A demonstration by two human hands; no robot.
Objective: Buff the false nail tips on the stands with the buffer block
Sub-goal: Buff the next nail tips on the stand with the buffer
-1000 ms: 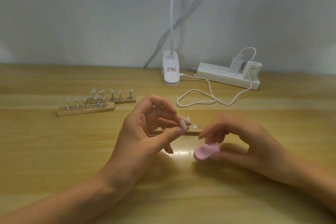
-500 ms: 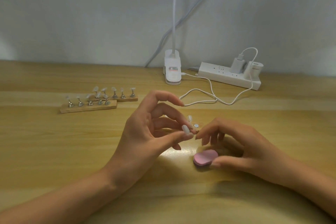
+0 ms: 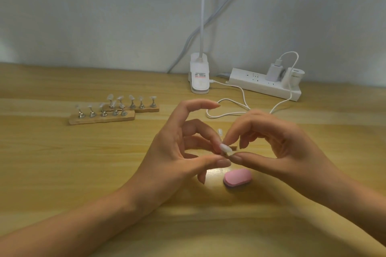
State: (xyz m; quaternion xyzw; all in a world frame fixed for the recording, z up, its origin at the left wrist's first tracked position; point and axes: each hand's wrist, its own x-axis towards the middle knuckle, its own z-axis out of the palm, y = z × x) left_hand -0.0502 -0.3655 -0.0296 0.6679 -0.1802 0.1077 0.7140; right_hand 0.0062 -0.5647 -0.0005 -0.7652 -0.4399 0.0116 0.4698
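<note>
Here, two hands (image 3: 177,152) (image 3: 277,148), one buffer block (image 3: 237,179)

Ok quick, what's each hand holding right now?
Left hand: pinching the false nail tip.
Right hand: pinching the same tip; buffer block lies unheld on the table.

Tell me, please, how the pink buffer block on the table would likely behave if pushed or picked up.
The pink buffer block lies on a broad flat face on the table, so a push would probably slide it, not roll it. It looks small and thin, so probably light. Its matte surface suggests a non-slippery grip.
</note>
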